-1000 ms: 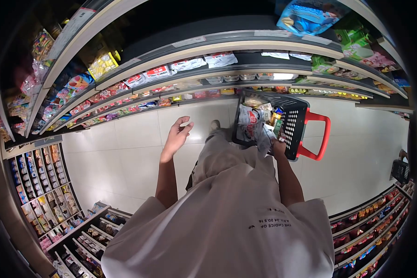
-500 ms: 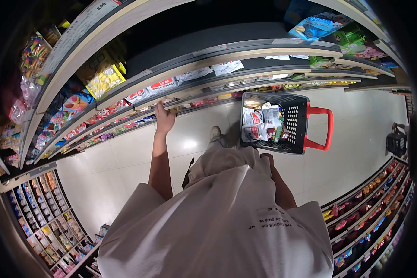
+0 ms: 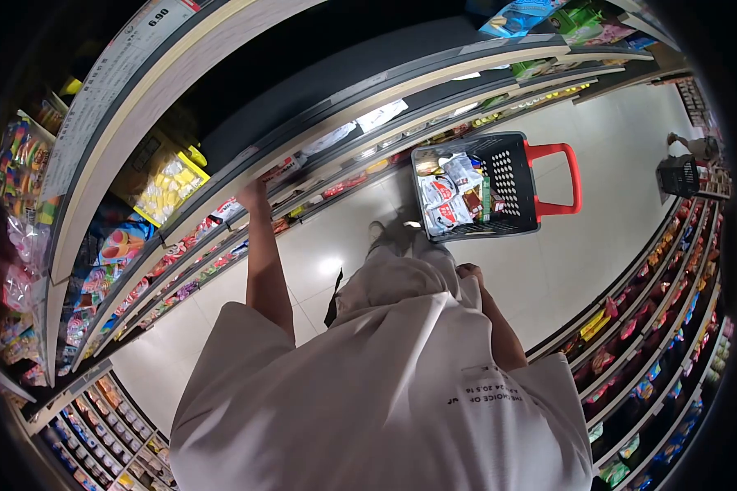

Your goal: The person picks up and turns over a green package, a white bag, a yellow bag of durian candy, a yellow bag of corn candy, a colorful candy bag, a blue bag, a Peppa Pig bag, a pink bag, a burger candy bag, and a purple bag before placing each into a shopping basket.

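Note:
My left hand (image 3: 254,196) reaches into a middle shelf on the left, beside a white-and-red candy bag (image 3: 282,170). Its fingers are blurred and partly lost among the goods, so I cannot see whether they grip anything. More white bags (image 3: 382,114) lie farther along that shelf. Beside my thigh, my right hand (image 3: 469,272) hangs with its fingers curled against the trousers; anything inside it is hidden. A dark shopping basket (image 3: 512,221) with a red handle (image 3: 575,180) stands on the floor in front, holding white-and-red bags (image 3: 446,204) and several small packs.
A yellow candy bag (image 3: 172,188) sits on an upper shelf at left, near a price label (image 3: 131,57). Snack racks (image 3: 655,327) line the right side. Another person with a dark basket (image 3: 678,176) is at far right. Pale floor tiles (image 3: 565,270) run between the shelves.
My left hand has moved up and left, from the lower shelf edge into the row of white-and-red bags. The view has turned and shifted slightly. The right hand stays by the thigh.

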A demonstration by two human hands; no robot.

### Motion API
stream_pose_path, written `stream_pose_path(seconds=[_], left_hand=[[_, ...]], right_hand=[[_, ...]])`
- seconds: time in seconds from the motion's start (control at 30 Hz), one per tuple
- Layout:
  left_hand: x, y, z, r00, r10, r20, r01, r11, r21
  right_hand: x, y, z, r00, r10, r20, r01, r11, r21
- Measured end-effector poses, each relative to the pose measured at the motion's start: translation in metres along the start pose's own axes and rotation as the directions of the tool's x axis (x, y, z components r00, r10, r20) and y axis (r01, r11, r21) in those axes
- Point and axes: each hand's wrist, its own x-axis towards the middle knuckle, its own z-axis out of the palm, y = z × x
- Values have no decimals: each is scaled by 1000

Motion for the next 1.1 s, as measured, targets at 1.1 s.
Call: stream_pose_path(seconds=[1.1], left_hand=[[-121,130,-104,528,346,776,815,49,-577]], right_hand=[[-172,-314,43,415,-577,703,-155,717,680]])
